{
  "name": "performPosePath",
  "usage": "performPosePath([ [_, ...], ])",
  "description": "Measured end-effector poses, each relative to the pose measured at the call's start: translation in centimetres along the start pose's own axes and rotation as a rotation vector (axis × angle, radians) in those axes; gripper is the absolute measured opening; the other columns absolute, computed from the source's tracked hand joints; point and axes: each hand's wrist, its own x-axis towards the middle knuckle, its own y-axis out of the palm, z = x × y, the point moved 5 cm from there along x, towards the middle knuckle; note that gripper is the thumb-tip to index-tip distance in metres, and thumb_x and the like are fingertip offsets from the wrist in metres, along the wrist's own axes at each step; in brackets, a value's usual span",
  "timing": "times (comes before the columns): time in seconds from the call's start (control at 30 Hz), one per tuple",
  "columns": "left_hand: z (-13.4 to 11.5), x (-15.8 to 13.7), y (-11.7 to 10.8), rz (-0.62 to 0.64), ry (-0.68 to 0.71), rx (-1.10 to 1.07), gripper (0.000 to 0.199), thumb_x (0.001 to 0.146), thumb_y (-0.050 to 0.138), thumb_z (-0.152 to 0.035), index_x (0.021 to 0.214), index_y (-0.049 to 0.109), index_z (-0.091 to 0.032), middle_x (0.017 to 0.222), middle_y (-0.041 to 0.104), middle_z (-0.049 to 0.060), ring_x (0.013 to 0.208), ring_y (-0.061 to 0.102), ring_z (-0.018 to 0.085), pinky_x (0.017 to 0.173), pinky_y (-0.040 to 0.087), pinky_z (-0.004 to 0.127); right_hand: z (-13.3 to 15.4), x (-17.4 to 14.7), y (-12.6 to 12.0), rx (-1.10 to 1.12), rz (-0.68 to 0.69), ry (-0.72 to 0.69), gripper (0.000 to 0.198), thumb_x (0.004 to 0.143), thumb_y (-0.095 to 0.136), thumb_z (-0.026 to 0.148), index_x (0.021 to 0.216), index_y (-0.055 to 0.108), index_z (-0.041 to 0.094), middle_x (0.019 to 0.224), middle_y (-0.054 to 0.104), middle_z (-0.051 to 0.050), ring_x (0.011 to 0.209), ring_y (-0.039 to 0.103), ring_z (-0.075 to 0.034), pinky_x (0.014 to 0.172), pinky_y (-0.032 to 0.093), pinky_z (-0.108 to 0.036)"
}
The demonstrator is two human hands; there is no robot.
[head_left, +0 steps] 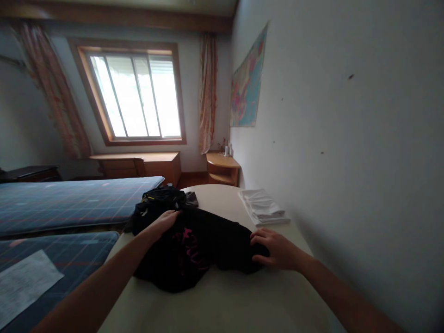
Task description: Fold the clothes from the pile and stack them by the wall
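Observation:
A black garment (222, 240) with pink lettering lies bunched across a pale table; its exact kind is hard to tell in the folds. On its upper left edge, my left hand (167, 220) is closed, with the fingertips partly hidden in the dark cloth. At the garment's right end, my right hand (272, 249) has its fingers and thumb curled around the fabric. Behind my left hand sits a heap of other dark clothes (152, 203) with a small yellow detail. A stack of folded white cloths (262, 206) rests on the table to the far right.
The pale table (222, 300) has a rounded far end and stands near the white wall (347, 138). Two blue plaid mattresses (69, 203) lie to the left, the nearer bearing a sheet of paper (27, 286). A wooden desk (156, 162) and corner shelf (224, 162) stand beyond.

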Motion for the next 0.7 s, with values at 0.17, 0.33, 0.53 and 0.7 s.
performPosePath([
  [0.17, -1.2, 0.4, -1.5, -0.180, 0.158, 0.276, 0.022, 0.082, 0.061, -0.036, 0.087, 0.069, -0.016, 0.101, 0.073, 0.012, 0.117, 0.059, 0.038, 0.101, 0.045, 0.048, -0.7, -0.3, 0.0, 0.003, 0.044, 0.041, 0.024, 0.085, 0.063, 0.039, 0.103, 0.069, 0.024, 0.113, 0.069, -0.008, 0.100, 0.065, -0.026, 0.089, 0.049, -0.037],
  [0.33, -3.3, -4.7, 2.8, -0.077, 0.718, 0.600, 0.038, 0.089, 0.055, -0.033, 0.125, 0.059, -0.022, 0.137, 0.057, 0.009, 0.131, 0.048, 0.028, 0.116, 0.031, 0.046, -1.7, 2.1, -5.0, 0.238, -0.338, 0.286, 0.029, 0.094, 0.043, 0.039, 0.096, 0.065, 0.021, 0.087, 0.071, -0.005, 0.083, 0.066, -0.023, 0.078, 0.048, -0.034],
  [0.53, -5.6, -9.4, 10.0, 0.118, 0.890, 0.644, 0.093, 0.081, 0.069, -0.042, 0.156, 0.017, -0.021, 0.152, 0.042, 0.015, 0.138, 0.042, 0.030, 0.114, 0.035, 0.046, 2.1, 7.2, -10.3, 0.517, -0.487, 0.216, 0.028, 0.087, 0.053, 0.040, 0.095, 0.069, 0.019, 0.091, 0.073, -0.002, 0.084, 0.065, -0.020, 0.080, 0.049, -0.032],
  [0.7, -5.8, -7.4, 11.2, 0.178, 0.758, 0.670, 0.097, 0.076, 0.073, -0.034, 0.154, 0.017, -0.021, 0.140, 0.054, 0.014, 0.125, 0.055, 0.032, 0.105, 0.042, 0.045, 3.2, 8.7, -11.1, 0.603, -0.485, 0.212, 0.031, 0.086, 0.057, 0.041, 0.100, 0.072, 0.019, 0.096, 0.075, -0.003, 0.090, 0.067, -0.021, 0.085, 0.050, -0.033],
])
